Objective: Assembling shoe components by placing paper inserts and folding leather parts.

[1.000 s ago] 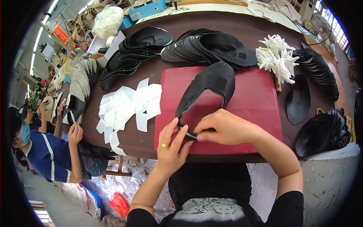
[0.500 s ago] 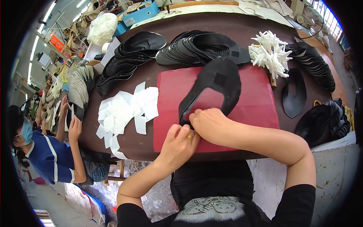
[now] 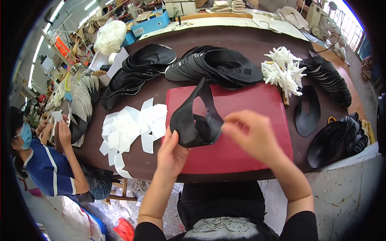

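A black shoe upper (image 3: 183, 123) is raised over the red mat (image 3: 253, 104), its open loop pointing away from me and its closed, curved end toward me. My left hand (image 3: 172, 156) grips that near end at its lower left, thumb on the outside. At the upper's right edge, my right hand (image 3: 253, 134) has its thumb and forefinger closed on the rim, with the other fingers curled and slightly blurred. White strips (image 3: 130, 126) lie in a loose heap just left of the mat.
Stacked black uppers (image 3: 213, 66) line the far side, with another stack (image 3: 138, 74) at left. White finger-shaped pieces (image 3: 283, 72) stand behind the mat's right corner. One flat black piece (image 3: 307, 110) and a black bundle (image 3: 335, 140) lie right. A co-worker (image 3: 50, 168) sits at left.
The upper has turned from lying spread out to a folded, raised loop. My hands, close together before, have moved apart: left to its lower left, right to its right edge.
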The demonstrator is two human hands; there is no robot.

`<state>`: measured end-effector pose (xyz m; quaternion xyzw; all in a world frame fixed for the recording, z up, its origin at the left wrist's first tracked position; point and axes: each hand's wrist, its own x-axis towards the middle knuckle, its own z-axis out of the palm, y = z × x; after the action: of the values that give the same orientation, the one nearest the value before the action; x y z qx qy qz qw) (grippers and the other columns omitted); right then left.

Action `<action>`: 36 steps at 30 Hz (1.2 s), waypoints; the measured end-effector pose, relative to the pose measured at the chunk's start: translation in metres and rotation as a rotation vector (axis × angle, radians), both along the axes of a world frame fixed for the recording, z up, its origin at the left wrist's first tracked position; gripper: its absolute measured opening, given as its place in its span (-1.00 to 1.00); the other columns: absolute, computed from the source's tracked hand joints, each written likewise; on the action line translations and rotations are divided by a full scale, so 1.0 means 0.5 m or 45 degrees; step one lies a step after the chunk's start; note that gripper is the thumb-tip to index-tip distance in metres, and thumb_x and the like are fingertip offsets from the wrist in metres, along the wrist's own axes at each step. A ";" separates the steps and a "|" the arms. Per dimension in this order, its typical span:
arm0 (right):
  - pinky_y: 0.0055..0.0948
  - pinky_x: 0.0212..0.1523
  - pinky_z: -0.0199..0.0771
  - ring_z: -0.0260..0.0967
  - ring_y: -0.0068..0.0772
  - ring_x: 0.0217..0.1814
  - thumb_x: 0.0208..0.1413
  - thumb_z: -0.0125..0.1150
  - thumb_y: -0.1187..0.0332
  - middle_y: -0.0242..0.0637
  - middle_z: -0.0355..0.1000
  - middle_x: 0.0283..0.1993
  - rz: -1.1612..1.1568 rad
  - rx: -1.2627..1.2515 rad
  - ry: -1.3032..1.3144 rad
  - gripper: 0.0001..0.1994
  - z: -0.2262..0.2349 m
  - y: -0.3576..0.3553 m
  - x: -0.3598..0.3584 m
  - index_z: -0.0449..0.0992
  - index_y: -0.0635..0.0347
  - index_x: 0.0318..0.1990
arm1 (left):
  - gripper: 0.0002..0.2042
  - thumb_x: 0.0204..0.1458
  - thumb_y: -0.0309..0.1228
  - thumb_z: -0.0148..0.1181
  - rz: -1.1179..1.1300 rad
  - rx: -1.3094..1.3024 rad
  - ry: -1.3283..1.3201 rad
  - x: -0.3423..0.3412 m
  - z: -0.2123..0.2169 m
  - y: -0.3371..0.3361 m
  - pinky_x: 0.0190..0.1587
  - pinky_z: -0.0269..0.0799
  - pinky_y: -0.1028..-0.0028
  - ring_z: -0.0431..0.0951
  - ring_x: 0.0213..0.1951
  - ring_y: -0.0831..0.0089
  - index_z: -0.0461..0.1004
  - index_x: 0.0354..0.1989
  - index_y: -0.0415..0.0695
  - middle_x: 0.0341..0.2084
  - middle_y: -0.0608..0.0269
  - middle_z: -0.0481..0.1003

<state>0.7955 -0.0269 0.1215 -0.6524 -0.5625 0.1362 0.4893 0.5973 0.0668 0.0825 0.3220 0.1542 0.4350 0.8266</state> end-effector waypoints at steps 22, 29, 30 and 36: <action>-0.32 -0.42 0.37 0.30 -0.23 -0.60 0.01 0.25 0.34 -0.25 0.45 -0.61 -0.395 -0.683 -0.669 -0.79 -0.057 -0.009 0.264 0.58 0.36 -0.46 | -0.79 0.19 -0.38 -0.02 -0.560 -0.386 -0.096 -0.019 -0.151 0.086 -0.33 0.50 0.42 0.58 -0.41 0.30 0.45 -0.13 -0.23 -0.40 0.02 0.57; -0.47 -0.50 0.34 0.28 -0.43 -0.64 0.14 0.16 0.30 -0.28 0.44 -0.63 -0.360 -0.899 0.086 -0.70 -0.073 -0.028 0.239 0.58 0.40 -0.48 | -0.77 0.14 -0.42 0.04 0.127 0.833 0.538 0.000 -0.102 0.064 0.00 0.35 0.29 0.51 -0.15 0.30 0.48 -0.09 -0.22 -0.21 0.11 0.55; -0.51 -0.50 0.32 0.27 -0.46 -0.64 0.18 0.12 0.29 -0.30 0.44 -0.62 -0.260 -0.964 0.477 -0.68 -0.075 -0.024 0.221 0.59 0.38 -0.48 | -0.77 0.13 -0.43 0.05 0.383 1.214 0.795 0.013 -0.083 0.053 0.08 0.30 0.26 0.49 -0.09 0.31 0.49 -0.08 -0.21 -0.16 0.13 0.54; -0.65 -0.52 0.33 0.34 -0.58 -0.55 0.26 0.07 0.29 -0.30 0.47 -0.53 0.114 -0.848 0.563 -0.70 -0.156 -0.032 0.116 0.60 0.36 -0.36 | -0.74 0.00 -0.42 0.20 0.390 2.370 1.388 0.046 -0.135 -0.049 0.20 0.23 0.20 0.45 0.01 0.36 0.52 -0.11 -0.17 -0.06 0.25 0.52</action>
<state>0.8533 -0.0429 0.0438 -0.7050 -0.3967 0.4693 0.3540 0.6204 0.0423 0.0148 0.9488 0.1487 0.2781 0.0163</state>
